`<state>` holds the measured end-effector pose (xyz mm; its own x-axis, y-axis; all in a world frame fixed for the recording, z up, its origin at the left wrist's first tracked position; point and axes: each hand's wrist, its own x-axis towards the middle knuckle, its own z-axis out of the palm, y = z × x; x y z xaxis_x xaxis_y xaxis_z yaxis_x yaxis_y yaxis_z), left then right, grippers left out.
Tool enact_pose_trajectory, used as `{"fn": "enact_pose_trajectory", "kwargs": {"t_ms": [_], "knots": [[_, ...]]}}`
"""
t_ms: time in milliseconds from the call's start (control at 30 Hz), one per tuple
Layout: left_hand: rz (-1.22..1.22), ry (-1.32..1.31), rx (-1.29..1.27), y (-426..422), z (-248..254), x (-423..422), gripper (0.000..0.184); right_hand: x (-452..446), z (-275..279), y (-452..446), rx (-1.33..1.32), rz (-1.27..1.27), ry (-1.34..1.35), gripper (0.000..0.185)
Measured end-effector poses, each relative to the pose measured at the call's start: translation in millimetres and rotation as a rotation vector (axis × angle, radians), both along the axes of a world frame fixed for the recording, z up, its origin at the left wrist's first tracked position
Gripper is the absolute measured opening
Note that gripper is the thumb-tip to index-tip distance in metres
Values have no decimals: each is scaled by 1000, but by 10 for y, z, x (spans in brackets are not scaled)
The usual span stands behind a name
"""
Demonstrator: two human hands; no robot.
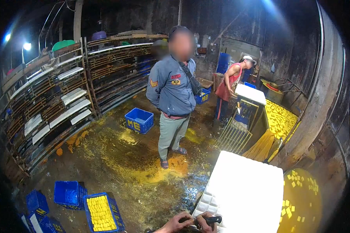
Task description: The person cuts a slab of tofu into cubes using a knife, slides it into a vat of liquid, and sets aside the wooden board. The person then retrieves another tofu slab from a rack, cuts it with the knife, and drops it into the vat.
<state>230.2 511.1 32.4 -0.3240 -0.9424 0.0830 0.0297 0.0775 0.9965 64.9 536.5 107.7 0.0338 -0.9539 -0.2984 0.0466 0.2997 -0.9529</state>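
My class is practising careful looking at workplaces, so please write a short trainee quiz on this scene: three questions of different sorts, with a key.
1. Short answer: What fills the blue crate nearest the left hand?
2. True or false: The person in the grey jacket is standing.
3. Fill the gap: The handle at the right hand is ____ in colour.

Key:
1. Yellow blocks.
2. True.
3. Black.

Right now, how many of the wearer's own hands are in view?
2: the left hand at the bottom edge, the right hand beside it on a black handle, by the large white slab.
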Motion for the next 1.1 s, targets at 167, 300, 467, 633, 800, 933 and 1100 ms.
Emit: {"fn": "enact_pose_trajectory", "kwargs": {"t_ms": [167,300,467,633,800,933,1100], "knots": [[30,-54,111,30,82,31,28,70,56,-18,7,-46,-140,14],[11,-71,192,36,212,58,26,26,119,-32,-88,23,47,14],[-105,-141,275,-119,196,267,35,-21,-61,-66,-87,82,-170,15],[-178,-64,485,-46,174,317,34,-54,-80,-25,-128,90,38,9],[-109,30,545,26,18,346,29,3,-119,-14,-125,100,103,12],[-23,200,531,84,289,253,23,60,-27,-25,-21,32,30,20],[-41,232,528,55,267,324,22,65,-405,60,-251,210,457,34]]}}
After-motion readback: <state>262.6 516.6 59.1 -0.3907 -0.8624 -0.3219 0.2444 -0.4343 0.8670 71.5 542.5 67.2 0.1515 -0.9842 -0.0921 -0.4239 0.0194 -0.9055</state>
